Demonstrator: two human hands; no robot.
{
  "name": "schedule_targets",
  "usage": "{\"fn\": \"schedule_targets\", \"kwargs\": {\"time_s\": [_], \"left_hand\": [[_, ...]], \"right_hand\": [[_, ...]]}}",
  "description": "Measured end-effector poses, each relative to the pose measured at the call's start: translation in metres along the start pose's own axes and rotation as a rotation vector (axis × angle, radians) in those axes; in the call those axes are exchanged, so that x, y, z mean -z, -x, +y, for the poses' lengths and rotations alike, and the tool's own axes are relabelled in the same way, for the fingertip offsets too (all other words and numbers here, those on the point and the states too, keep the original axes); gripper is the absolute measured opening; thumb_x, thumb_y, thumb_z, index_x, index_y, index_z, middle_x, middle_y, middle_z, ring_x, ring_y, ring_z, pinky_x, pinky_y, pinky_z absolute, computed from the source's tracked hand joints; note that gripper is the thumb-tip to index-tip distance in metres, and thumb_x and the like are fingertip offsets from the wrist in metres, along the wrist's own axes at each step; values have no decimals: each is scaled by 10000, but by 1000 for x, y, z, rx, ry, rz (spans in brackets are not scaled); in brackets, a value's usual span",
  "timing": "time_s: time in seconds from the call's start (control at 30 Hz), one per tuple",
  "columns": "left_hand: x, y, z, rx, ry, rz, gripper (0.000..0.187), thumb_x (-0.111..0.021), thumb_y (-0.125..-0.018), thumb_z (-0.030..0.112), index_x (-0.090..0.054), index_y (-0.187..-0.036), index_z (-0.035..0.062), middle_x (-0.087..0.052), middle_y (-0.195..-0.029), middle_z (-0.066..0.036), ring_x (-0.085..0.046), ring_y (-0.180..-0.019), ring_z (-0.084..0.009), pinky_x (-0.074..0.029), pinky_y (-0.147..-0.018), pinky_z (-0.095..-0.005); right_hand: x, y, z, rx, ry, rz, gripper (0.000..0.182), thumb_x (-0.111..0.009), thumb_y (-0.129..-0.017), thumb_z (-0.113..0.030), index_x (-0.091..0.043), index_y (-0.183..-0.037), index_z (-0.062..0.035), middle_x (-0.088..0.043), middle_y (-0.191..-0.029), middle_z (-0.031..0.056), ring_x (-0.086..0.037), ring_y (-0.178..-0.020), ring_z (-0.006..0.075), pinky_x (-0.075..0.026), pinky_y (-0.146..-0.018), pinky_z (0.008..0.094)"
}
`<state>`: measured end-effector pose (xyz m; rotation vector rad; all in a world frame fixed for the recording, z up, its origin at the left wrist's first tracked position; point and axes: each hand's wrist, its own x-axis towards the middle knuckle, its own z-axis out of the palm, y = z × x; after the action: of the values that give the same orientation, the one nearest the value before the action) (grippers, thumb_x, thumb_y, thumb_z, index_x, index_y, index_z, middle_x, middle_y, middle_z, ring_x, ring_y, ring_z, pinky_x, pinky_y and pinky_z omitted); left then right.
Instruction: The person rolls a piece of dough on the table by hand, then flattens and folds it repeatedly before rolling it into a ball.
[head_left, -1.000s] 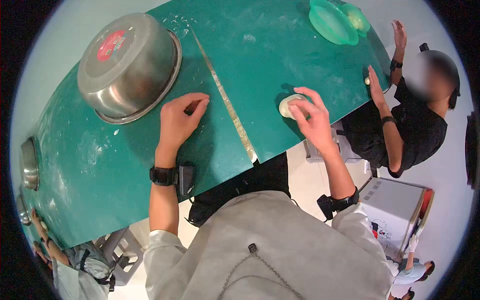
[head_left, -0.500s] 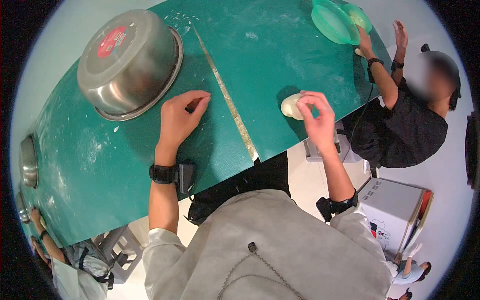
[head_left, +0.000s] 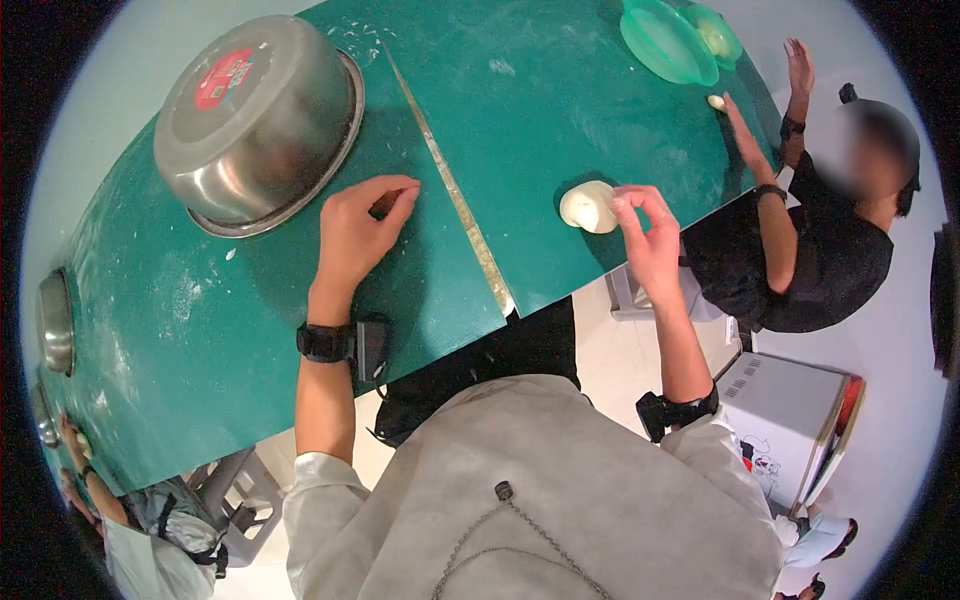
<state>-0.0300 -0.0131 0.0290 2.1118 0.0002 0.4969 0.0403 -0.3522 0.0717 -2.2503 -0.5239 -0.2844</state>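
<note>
- Right hand (head_left: 655, 250), fingers nearly closed, reached the dough's (head_left: 584, 207) edge, hold unclear; a hard tug risked tearing!
- Left hand (head_left: 350, 235) pinched thumb-to-finger, nothing visible inside!

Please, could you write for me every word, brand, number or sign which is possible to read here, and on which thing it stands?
No text is clear enough to quote.
Round red sticker on the upturned metal basin: pale marks, too blurred to read.
White box at the lower right: a black line drawing with some red beside it; no letters can be made out.
</note>
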Motion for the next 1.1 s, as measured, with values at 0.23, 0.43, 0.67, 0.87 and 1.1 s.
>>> {"fn": "schedule_targets", "kwargs": {"time_s": [0.23,0.43,0.67,0.87,1.1], "left_hand": [[-1,0,-2,7,25,3,113,-729,-855,128,-740,-941,55,-728,-834,-88,-697,-686,-180,-536,-639,-284],[0,0,-2,17,11,2,118,-728,-855,136,-743,-944,60,-727,-831,-88,-692,-682,-182,-533,-637,-287],[2,1,0,24,-9,-12,119,-724,-860,149,-745,-950,75,-725,-825,-86,-687,-678,-181,-529,-635,-289],[2,1,0,36,1,3,118,-730,-857,156,-745,-944,78,-725,-822,-84,-697,-694,-182,-533,-642,-288],[0,0,1,17,31,-5,115,-729,-857,146,-743,-944,73,-726,-823,-83,-696,-688,-181,-535,-643,-283]], "right_hand": [[0,3,1,-24,0,1,202,-622,-957,-167,-602,-884,21,-631,-908,136,-618,-861,246,-479,-800,339],[0,3,8,-101,-149,6,151,-631,-945,-132,-666,-965,14,-666,-972,113,-630,-936,208,-474,-860,304],[0,7,17,-159,-217,55,110,-714,-880,-95,-709,-949,-10,-695,-968,86,-640,-938,166,-479,-866,284],[7,8,9,21,184,46,127,-747,-831,-91,-726,-940,-30,-712,-964,107,-669,-925,243,-512,-855,328],[5,17,15,81,186,105,230,-737,-834,-132,-719,-1049,-51,-695,-1101,133,-665,-1004,295,-508,-907,377]]}}
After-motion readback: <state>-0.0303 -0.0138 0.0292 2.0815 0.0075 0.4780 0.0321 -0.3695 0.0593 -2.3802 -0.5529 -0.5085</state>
